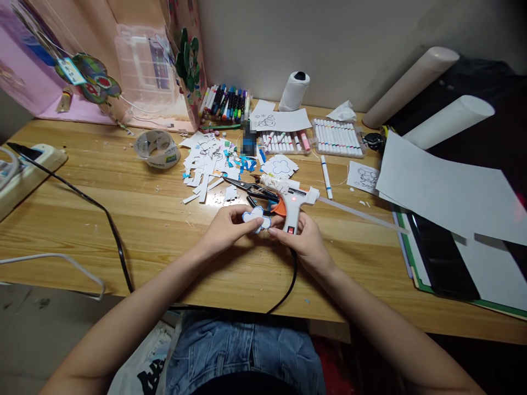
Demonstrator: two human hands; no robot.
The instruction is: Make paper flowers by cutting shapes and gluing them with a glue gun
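Note:
My left hand (226, 225) pinches a small white paper cutout (256, 218) with rounded lobes and a blue outline, thumb on top. My right hand (307, 241) is closed around the lower handle of a white hot glue gun (293, 206) with an orange trigger. Its thumb and fingertips reach toward the cutout's right edge; whether they touch it I cannot tell. The gun's nozzle points left, and a long glue stick (362, 214) sticks out of its back. A red switch shows on the handle. Black-bladed scissors (251, 189) lie just behind the cutout, partly hidden by the gun.
Paper scraps (206, 164) are heaped behind my hands, beside a tape roll (158, 149). Marker sets (337, 137) line the back. White sheets (444, 181) lie over folders at right. A power strip (33, 175) sits at left, and a black cord (105, 211) crosses the wooden table (164, 241).

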